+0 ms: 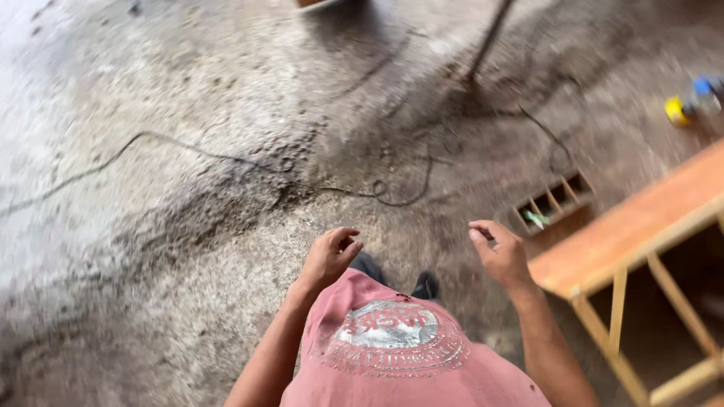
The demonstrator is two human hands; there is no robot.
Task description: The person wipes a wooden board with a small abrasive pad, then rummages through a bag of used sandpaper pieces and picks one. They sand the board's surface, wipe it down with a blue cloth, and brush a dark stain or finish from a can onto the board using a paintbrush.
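I look down at my own body in a pink shirt (392,354) over a dusty concrete floor (188,151). My left hand (330,256) hangs in front of my chest with its fingers loosely curled and nothing in it. My right hand (499,252) is raised beside it, fingers bent and apart, also holding nothing. A wooden frame table (641,226) stands just right of my right hand. The picture is blurred by motion.
A thin dark cable (226,162) snakes across the floor ahead of me. A perforated brick (554,202) lies by the table's far corner. A yellow and blue object (690,105) sits at the far right. A dark pole (486,41) leans at the top.
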